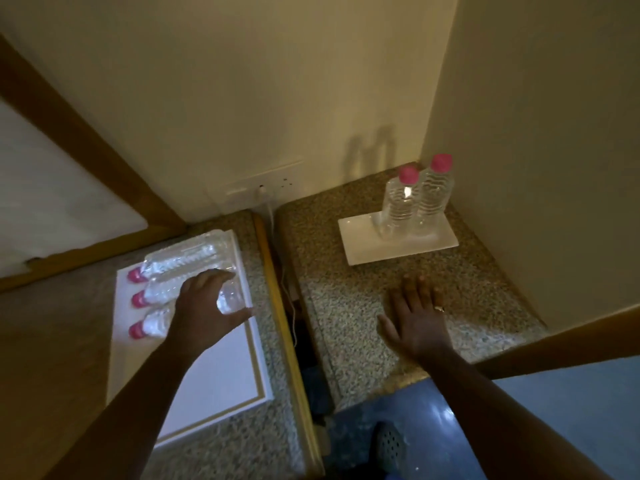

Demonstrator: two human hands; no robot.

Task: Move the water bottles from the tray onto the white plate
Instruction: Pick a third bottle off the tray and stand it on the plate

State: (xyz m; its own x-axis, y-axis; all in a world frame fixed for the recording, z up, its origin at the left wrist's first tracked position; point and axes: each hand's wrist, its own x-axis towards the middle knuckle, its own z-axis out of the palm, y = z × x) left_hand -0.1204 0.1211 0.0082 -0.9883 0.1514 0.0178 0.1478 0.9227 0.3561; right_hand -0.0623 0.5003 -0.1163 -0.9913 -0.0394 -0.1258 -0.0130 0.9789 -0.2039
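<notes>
Three clear water bottles with pink caps lie on their sides on a white tray (pixel 214 368) at the left: far bottle (pixel 173 259), middle bottle (pixel 161 289), near bottle (pixel 154 323). My left hand (pixel 204 306) spreads over the near and middle bottles, fingers curled around the near bottle's base; whether it grips is unclear. Two more pink-capped bottles (pixel 400 206) (pixel 433 199) stand upright on the white plate (pixel 360 240) at the back right. My right hand (pixel 417 317) lies flat and open on the granite counter in front of the plate.
A gap with a white cable (pixel 270 216) from a wall socket splits the left granite counter (pixel 256 441) from the right granite counter (pixel 485 289). Walls close in behind and to the right. Blue floor lies below.
</notes>
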